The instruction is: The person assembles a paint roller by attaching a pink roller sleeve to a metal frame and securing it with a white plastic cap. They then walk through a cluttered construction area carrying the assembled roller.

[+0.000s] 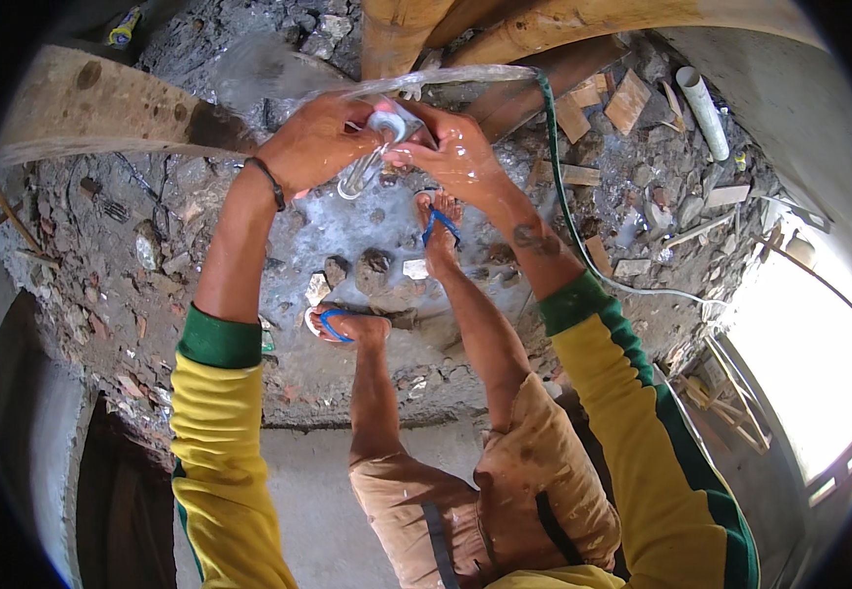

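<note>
The person stands over the rubble floor (pixel 102 255) with the left hand (pixel 313 142) and wet right hand (pixel 460 157) both closed around a clear hose (pixel 362 177), which looks light, bendy and slippery, so gripping near its white end (pixel 387 123) seems best
</note>
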A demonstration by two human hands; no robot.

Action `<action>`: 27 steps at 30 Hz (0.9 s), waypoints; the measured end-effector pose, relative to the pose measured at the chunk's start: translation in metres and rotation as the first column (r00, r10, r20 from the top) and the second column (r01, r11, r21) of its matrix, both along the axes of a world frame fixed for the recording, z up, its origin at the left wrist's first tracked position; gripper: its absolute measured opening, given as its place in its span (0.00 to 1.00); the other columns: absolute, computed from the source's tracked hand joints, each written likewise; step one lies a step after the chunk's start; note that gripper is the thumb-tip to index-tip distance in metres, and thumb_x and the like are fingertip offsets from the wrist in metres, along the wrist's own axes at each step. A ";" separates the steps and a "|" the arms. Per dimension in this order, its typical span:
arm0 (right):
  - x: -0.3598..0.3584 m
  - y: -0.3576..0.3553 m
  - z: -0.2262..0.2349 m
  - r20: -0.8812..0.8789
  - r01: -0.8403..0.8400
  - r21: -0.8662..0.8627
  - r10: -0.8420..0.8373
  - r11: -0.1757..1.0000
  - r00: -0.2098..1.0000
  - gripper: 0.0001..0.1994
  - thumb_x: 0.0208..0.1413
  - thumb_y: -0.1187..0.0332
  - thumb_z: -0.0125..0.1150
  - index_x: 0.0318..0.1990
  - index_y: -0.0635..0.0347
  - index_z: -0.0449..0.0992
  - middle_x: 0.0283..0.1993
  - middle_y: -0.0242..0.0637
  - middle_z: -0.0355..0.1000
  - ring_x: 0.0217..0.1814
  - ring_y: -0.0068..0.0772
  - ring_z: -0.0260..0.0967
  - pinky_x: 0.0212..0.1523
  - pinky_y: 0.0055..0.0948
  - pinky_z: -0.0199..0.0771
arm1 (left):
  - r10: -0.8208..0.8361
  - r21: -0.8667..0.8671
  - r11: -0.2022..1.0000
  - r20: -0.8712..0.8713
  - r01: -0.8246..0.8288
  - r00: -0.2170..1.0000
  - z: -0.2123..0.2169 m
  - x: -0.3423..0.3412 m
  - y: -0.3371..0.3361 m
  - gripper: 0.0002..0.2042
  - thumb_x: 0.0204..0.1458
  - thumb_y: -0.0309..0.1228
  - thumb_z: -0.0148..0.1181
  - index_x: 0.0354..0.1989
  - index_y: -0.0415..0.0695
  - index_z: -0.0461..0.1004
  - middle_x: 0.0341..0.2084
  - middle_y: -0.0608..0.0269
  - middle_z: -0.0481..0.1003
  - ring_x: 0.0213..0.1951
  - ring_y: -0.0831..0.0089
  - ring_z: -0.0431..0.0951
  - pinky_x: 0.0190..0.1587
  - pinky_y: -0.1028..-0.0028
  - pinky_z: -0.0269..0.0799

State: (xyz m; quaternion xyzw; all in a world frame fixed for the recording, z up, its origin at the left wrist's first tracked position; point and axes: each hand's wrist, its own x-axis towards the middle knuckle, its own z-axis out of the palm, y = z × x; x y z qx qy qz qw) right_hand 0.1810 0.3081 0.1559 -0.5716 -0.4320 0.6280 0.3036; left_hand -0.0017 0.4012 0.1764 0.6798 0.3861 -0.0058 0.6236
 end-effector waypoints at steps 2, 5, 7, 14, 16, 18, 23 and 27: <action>0.003 0.000 0.007 0.021 -0.051 -0.011 0.051 0.999 0.998 0.26 0.50 0.64 0.65 0.57 0.60 0.69 0.47 0.46 0.75 0.40 0.38 0.74 0.43 0.32 0.72 | -0.113 -0.033 0.993 -0.009 0.113 0.994 -0.008 -0.008 0.007 0.16 0.53 0.40 0.57 0.38 0.38 0.77 0.22 0.57 0.77 0.28 0.67 0.76 0.34 0.70 0.70; 0.011 0.001 0.013 0.175 -0.160 0.013 0.156 0.987 0.972 0.26 0.51 0.62 0.64 0.58 0.59 0.69 0.44 0.49 0.74 0.39 0.45 0.73 0.41 0.36 0.72 | -0.226 -0.056 0.974 -0.211 0.219 0.951 0.016 0.007 0.015 0.16 0.52 0.39 0.58 0.37 0.35 0.76 0.29 0.53 0.77 0.30 0.65 0.78 0.35 0.69 0.74; 0.013 -0.001 0.009 0.219 -0.195 0.091 0.171 0.977 0.961 0.26 0.52 0.61 0.63 0.58 0.59 0.68 0.43 0.50 0.74 0.40 0.51 0.72 0.41 0.39 0.72 | -0.279 -0.101 0.960 -0.261 0.261 0.924 0.025 0.013 0.020 0.17 0.52 0.39 0.59 0.39 0.35 0.75 0.34 0.50 0.77 0.34 0.64 0.79 0.37 0.68 0.74; 0.012 0.017 0.003 0.392 -0.307 0.374 0.150 0.875 0.908 0.26 0.53 0.55 0.61 0.56 0.58 0.69 0.46 0.49 0.73 0.46 0.55 0.70 0.43 0.42 0.71 | -0.223 -0.244 0.957 -0.266 0.158 0.938 0.041 0.010 0.040 0.15 0.53 0.38 0.57 0.37 0.35 0.73 0.30 0.57 0.75 0.28 0.69 0.80 0.31 0.73 0.75; 0.007 0.025 0.002 0.387 -0.315 0.388 0.158 0.866 0.909 0.26 0.53 0.54 0.61 0.56 0.57 0.69 0.47 0.49 0.73 0.48 0.55 0.70 0.45 0.42 0.70 | -0.236 -0.243 0.952 -0.205 0.184 0.950 0.024 -0.002 0.052 0.13 0.55 0.35 0.56 0.37 0.35 0.72 0.27 0.58 0.74 0.27 0.71 0.79 0.30 0.74 0.75; 0.004 0.029 0.001 0.409 -0.321 0.427 0.136 0.845 0.902 0.25 0.53 0.54 0.61 0.56 0.56 0.70 0.48 0.48 0.73 0.49 0.54 0.70 0.45 0.42 0.70 | -0.294 -0.214 0.941 -0.127 0.263 0.947 0.015 -0.007 0.059 0.10 0.57 0.31 0.53 0.38 0.34 0.70 0.22 0.60 0.73 0.27 0.73 0.79 0.29 0.74 0.76; 0.000 0.030 0.007 0.273 -0.187 0.333 0.095 0.924 0.957 0.22 0.52 0.70 0.65 0.54 0.64 0.71 0.35 0.37 0.75 0.34 0.22 0.69 0.36 0.24 0.71 | -0.238 -0.211 0.951 -0.035 0.225 0.971 0.009 -0.012 0.059 0.12 0.61 0.32 0.47 0.35 0.33 0.71 0.23 0.52 0.78 0.26 0.65 0.82 0.28 0.72 0.80; -0.001 0.027 0.006 0.180 -0.006 0.272 -0.044 0.962 0.983 0.23 0.49 0.73 0.68 0.54 0.66 0.72 0.29 0.27 0.71 0.31 0.12 0.62 0.32 0.18 0.69 | 0.039 -0.260 0.965 -0.028 -0.045 0.999 0.018 -0.002 0.048 0.09 0.60 0.31 0.52 0.41 0.37 0.72 0.25 0.64 0.74 0.28 0.78 0.77 0.33 0.76 0.77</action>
